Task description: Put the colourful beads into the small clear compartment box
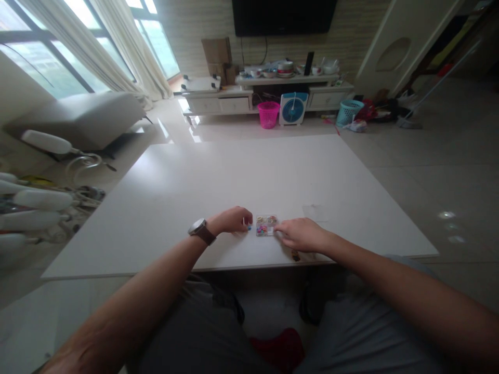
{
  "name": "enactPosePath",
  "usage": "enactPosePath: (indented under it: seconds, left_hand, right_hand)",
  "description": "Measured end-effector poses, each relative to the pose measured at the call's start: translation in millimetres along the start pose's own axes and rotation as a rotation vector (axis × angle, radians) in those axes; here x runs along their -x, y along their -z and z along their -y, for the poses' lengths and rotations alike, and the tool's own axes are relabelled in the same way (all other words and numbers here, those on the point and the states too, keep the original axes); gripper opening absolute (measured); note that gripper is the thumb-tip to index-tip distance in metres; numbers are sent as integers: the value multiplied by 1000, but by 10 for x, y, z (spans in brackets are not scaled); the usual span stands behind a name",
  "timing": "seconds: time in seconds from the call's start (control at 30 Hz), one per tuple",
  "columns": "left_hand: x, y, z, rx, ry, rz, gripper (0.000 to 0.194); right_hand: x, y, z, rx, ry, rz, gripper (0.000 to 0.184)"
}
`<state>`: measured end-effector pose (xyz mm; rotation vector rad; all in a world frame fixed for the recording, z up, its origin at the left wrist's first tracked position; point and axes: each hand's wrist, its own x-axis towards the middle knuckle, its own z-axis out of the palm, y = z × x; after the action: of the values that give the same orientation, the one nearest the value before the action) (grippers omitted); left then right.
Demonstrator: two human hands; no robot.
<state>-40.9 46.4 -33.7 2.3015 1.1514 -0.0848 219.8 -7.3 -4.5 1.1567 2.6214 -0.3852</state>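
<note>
A small clear compartment box [266,225] lies on the white table near its front edge. Its sections hold tiny pieces: gold-coloured ones at the back, pink, red and blue ones front left. My left hand [236,219], with a watch [197,226] on its wrist, is just left of the box. Its fingers are bent down and closed around a tiny blue piece [249,227] at the tabletop. From the right, my right hand [301,234] reaches the box, fingertips at its front right section and the other fingers curled. Whether those fingertips pinch a piece is too small to see.
A clear flat sheet or lid [316,213] lies behind my right hand. A small dark and yellow item [296,255] sits near the edge of the white table [241,171]. Beyond stand a pink basket [268,115], a fan [293,109] and a TV cabinet [234,105].
</note>
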Motion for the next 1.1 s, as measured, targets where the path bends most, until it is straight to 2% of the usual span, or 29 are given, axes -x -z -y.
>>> enactPosePath:
  seconds: [0.27, 0.7, 0.93, 1.1]
  left_hand:
    - [-16, -31, -43, -24, -40, -5, 29]
    - [-18, -25, -55, -38, -56, 8, 13]
    - [61, 101, -97, -45, -21, -52, 16]
    - [125, 177, -212, -19, -95, -182, 14]
  right_hand:
    - [10, 27, 16, -27, 2, -9, 41]
    - [19, 2, 24, -39, 67, -15, 34]
    - [12, -22, 39, -182, 173, 9, 52]
    - [60, 62, -18, -254, 211, -13, 57]
